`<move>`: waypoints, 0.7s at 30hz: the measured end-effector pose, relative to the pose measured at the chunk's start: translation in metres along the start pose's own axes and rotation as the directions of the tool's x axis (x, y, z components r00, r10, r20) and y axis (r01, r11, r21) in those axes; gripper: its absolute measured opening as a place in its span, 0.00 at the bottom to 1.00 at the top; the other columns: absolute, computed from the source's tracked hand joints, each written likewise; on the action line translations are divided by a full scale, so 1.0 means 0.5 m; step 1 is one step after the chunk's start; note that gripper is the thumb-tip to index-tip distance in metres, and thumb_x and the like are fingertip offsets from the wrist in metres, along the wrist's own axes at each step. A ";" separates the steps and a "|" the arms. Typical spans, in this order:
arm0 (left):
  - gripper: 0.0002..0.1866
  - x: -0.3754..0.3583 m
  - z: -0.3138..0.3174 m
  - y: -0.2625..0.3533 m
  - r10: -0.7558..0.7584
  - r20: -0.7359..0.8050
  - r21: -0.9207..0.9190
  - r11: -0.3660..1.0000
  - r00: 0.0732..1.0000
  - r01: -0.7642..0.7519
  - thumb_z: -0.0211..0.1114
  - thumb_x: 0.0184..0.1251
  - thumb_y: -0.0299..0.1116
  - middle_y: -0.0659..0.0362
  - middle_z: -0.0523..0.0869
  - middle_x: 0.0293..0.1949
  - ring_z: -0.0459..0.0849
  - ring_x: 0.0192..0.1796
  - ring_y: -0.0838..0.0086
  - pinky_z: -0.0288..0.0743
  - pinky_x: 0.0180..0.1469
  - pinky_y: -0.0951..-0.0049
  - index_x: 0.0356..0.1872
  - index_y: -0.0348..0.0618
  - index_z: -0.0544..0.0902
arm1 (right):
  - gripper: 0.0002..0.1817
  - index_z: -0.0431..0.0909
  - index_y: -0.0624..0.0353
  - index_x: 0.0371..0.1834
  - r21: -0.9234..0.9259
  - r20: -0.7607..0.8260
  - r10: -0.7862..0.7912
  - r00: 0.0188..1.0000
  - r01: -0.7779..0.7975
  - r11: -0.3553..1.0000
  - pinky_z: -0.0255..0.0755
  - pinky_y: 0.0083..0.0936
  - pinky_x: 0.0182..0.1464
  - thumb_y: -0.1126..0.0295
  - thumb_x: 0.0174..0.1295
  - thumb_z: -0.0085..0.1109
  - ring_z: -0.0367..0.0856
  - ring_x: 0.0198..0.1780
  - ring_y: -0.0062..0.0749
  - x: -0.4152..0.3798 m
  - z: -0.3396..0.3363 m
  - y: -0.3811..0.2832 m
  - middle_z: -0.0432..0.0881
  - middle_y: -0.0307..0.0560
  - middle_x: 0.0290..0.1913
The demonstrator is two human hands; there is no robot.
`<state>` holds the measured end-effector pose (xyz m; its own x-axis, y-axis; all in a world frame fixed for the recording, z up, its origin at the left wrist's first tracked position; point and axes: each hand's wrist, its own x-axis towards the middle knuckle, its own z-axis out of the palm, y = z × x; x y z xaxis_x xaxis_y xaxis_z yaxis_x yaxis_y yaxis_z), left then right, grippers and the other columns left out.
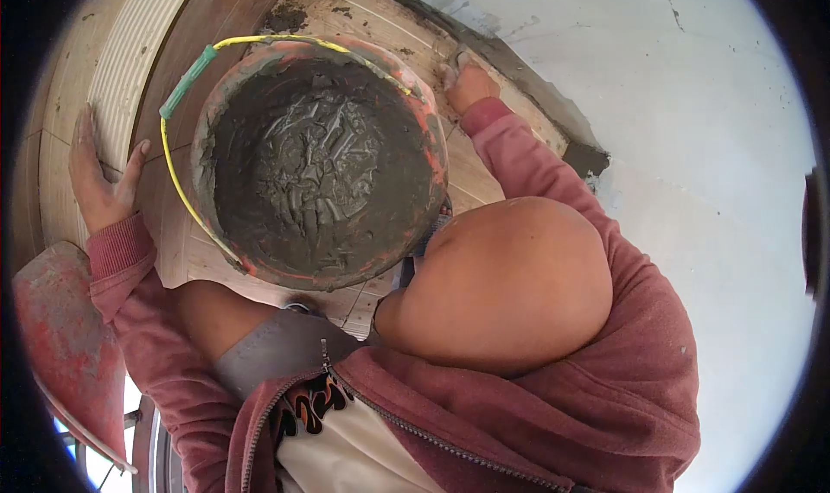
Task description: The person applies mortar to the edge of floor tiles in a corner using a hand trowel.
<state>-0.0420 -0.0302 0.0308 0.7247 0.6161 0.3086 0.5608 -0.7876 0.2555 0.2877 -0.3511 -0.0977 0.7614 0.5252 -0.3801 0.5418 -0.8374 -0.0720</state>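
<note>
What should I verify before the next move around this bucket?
1. Left hand free: ok, fingers spread, nothing held.
2. Right hand free: cannot tell, fingertips unclear near the wall base.
3. Grey mix in bucket: ok, looks wet.
4. Handle gripped: not ok, neither hand on it.
5. Floor clean: not ok, dark clumps beyond the bucket.
6. Bucket's underside stable: cannot tell, hidden.

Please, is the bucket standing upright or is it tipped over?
Upright: the bucket shows its round mouth to the camera, and the gray wet mix stays inside.
</note>
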 end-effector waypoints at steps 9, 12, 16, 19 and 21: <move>0.39 0.002 -0.001 -0.004 0.043 -0.006 -0.005 0.999 0.999 -0.043 0.70 0.42 0.36 0.47 0.69 0.56 0.67 0.59 0.58 0.58 0.60 0.65 0.58 0.38 0.64 | 0.21 0.66 0.62 0.42 -0.075 0.005 -0.107 0.994 0.107 0.991 0.69 0.42 0.39 0.54 0.57 0.48 0.76 0.40 0.51 0.007 -0.009 0.007 0.77 0.58 0.39; 0.39 0.001 0.001 -0.004 0.036 -0.016 -0.009 0.999 0.999 -0.037 0.70 0.42 0.35 0.47 0.69 0.56 0.67 0.58 0.58 0.58 0.60 0.65 0.58 0.38 0.64 | 0.21 0.67 0.63 0.37 -0.021 -0.035 -0.076 0.996 0.076 0.997 0.69 0.43 0.38 0.52 0.57 0.47 0.76 0.38 0.54 0.033 -0.010 -0.008 0.77 0.60 0.32; 0.38 -0.002 -0.003 -0.002 0.035 -0.016 0.003 0.999 0.999 -0.035 0.70 0.41 0.35 0.47 0.70 0.55 0.68 0.58 0.58 0.58 0.59 0.65 0.58 0.38 0.65 | 0.19 0.67 0.62 0.43 0.038 -0.099 -0.044 0.994 0.048 0.998 0.69 0.42 0.39 0.56 0.57 0.47 0.76 0.39 0.52 -0.011 -0.028 -0.030 0.78 0.59 0.36; 0.39 -0.004 0.001 -0.012 0.029 -0.015 -0.031 0.999 0.999 -0.029 0.70 0.43 0.35 0.49 0.68 0.58 0.66 0.59 0.60 0.56 0.61 0.67 0.60 0.39 0.63 | 0.17 0.70 0.62 0.38 0.160 -0.300 -0.149 0.942 0.204 0.966 0.69 0.38 0.37 0.57 0.57 0.48 0.76 0.34 0.50 -0.040 -0.045 -0.006 0.78 0.58 0.33; 0.39 -0.004 0.001 -0.016 0.065 -0.030 -0.059 0.996 0.997 -0.066 0.70 0.43 0.36 0.48 0.68 0.57 0.66 0.59 0.60 0.56 0.61 0.67 0.59 0.38 0.64 | 0.15 0.71 0.62 0.33 0.567 -0.270 -0.249 0.930 0.363 0.739 0.67 0.30 0.32 0.59 0.56 0.50 0.73 0.27 0.38 -0.050 -0.085 0.014 0.77 0.50 0.26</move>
<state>-0.0476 -0.0251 0.0277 0.7471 0.5639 0.3519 0.4869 -0.8247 0.2877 0.2877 -0.3637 -0.0493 0.6691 0.7382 -0.0861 0.4750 -0.5139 -0.7144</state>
